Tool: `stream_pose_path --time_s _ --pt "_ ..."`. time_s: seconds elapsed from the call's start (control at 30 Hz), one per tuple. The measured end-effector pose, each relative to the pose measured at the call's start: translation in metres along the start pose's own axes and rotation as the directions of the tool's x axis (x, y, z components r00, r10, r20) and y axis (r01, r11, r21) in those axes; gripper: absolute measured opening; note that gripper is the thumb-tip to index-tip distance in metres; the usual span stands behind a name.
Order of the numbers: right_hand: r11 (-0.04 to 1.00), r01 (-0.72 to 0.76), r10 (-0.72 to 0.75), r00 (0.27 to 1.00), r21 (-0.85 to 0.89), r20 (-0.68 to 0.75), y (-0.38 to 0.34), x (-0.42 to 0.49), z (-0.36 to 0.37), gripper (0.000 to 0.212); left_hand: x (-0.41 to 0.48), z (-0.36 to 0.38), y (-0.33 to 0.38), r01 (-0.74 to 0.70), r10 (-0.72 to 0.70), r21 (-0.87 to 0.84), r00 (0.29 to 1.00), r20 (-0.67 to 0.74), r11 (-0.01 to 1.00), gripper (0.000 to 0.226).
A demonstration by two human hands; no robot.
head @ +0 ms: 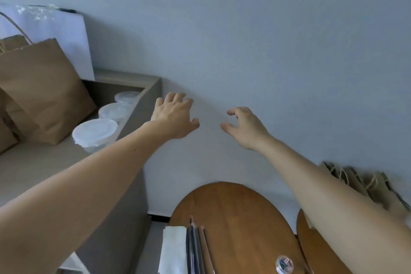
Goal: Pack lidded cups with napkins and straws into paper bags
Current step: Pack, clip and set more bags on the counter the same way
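Observation:
Three clear lidded cups stand in a row on the grey shelf [26,169] at the left: the nearest cup [95,133], a middle cup [112,111] and a far cup [126,97]. A brown paper bag [42,89] with twine handles stands behind them. My left hand [174,115] hovers in the air just right of the shelf's end, fingers loosely spread, holding nothing. My right hand [244,128] hangs beside it, fingers loosely curled and empty. White napkins [174,249] and a bundle of straws [196,249] lie on the round wooden table [240,218] below.
A white bag [55,35] leans on the wall behind the brown one. Flat brown bags [364,184] with twine handles lie at the right, behind my right forearm. A small clear tub of coloured clips [284,264] sits on the table. A second wooden tabletop [315,249] adjoins.

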State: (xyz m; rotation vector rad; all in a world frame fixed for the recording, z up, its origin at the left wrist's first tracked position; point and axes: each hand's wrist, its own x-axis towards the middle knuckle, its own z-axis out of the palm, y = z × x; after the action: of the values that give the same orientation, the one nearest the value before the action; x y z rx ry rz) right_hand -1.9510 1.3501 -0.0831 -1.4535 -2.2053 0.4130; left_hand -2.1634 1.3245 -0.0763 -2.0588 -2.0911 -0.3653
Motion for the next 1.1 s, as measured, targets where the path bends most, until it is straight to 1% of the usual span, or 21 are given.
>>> stream_pose_path --time_s 0.13,0.3,0.43,0.57,0.67,0.73,0.8,0.87,0.93,1.0,1.1 --pt "0.99 -0.122 0.125 0.991 -0.072 0.039 0.078 -0.048 -0.015 0.059 -0.013 0.038 0.076 -0.109 0.111 -0.024 0.985 0.135 0.994 0.07" --pt "0.953 -0.286 0.295 0.952 -0.099 0.086 0.155 -0.095 -0.025 0.062 -0.012 0.081 0.152 -0.243 0.254 -0.076 0.931 0.261 0.967 0.069" --pt "0.899 -0.428 0.436 0.894 -0.088 0.107 0.201 -0.126 -0.036 0.062 0.0 0.107 0.2 -0.334 0.362 -0.141 0.879 0.311 0.932 0.067" --pt "0.837 -0.54 0.546 0.836 -0.093 0.06 0.242 -0.15 -0.046 0.063 0.012 0.129 0.244 -0.376 0.435 -0.231 0.84 0.323 0.897 0.066" --pt "0.767 -0.627 0.636 0.771 -0.133 0.028 0.274 -0.171 -0.047 0.061 0.01 0.149 0.276 -0.413 0.497 -0.287 0.788 0.364 0.864 0.065" --pt "0.73 -0.67 0.676 0.737 -0.136 0.002 0.299 -0.18 -0.049 0.057 0.011 0.16 0.293 -0.413 0.511 -0.313 0.768 0.386 0.856 0.065" --pt "0.712 -0.692 0.696 0.718 -0.117 -0.005 0.324 -0.182 -0.051 0.049 0.016 0.17 0.307 -0.4 0.509 -0.326 0.758 0.407 0.856 0.064" --pt "0.712 -0.697 0.699 0.715 -0.084 -0.01 0.352 -0.178 -0.051 0.04 0.024 0.183 0.319 -0.376 0.494 -0.335 0.764 0.416 0.864 0.064" --pt "0.699 -0.711 0.712 0.702 -0.071 -0.023 0.383 -0.168 -0.051 0.037 0.033 0.196 0.33 -0.347 0.468 -0.332 0.774 0.426 0.877 0.065" --pt "0.681 -0.724 0.728 0.686 -0.115 -0.008 0.413 -0.154 -0.05 0.035 0.039 0.208 0.339 -0.293 0.425 -0.331 0.778 0.463 0.897 0.065" --pt "0.671 -0.717 0.735 0.677 -0.187 0.038 0.455 -0.132 -0.048 0.032 0.053 0.223 0.354 -0.233 0.349 -0.279 0.788 0.508 0.931 0.065"
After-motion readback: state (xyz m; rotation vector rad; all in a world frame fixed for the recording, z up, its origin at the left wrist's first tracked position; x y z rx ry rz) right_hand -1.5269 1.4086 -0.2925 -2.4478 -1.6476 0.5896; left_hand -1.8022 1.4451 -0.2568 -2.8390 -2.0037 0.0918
